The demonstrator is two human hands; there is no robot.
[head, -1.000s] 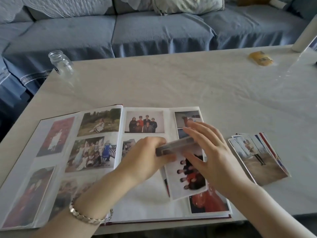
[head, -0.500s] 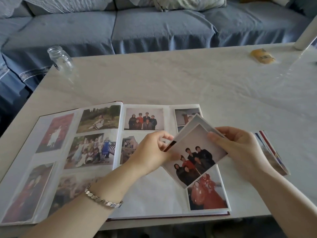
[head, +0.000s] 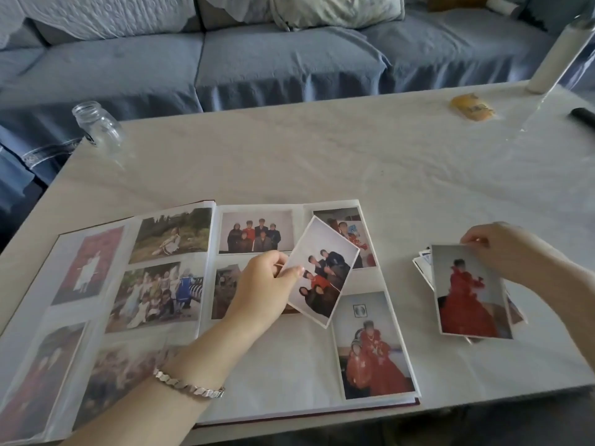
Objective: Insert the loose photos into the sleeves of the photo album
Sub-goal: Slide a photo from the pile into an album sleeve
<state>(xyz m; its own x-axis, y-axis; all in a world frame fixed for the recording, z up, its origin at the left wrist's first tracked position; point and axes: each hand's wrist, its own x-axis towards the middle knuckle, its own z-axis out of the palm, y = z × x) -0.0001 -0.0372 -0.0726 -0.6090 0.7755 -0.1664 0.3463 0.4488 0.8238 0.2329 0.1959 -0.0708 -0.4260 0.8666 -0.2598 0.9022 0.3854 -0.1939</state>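
Note:
The photo album point(head: 289, 368) lies open on the table, with several photos in the sleeves of both pages. My left hand point(head: 260, 291) pinches the left edge of a loose group photo point(head: 323, 272) and holds it tilted above the right page. To the right of the album, my right hand point(head: 505, 249) pinches the top corner of a photo of a figure in red point(head: 470, 294), over the small pile of loose photos point(head: 423, 268) on the table. A bare white sleeve area sits at the bottom middle of the right page.
A clear glass jar point(head: 96, 127) stands at the table's far left corner. A yellow packet point(head: 471, 107), a white cylinder point(head: 553, 59) and a black object point(head: 582, 115) lie at the far right. A blue sofa point(head: 273, 59) runs behind the table.
Both hands held the photos together over the right page. Now they have parted: my left hand keeps the group photo, and my right hand has carried the red photo over to the loose pile.

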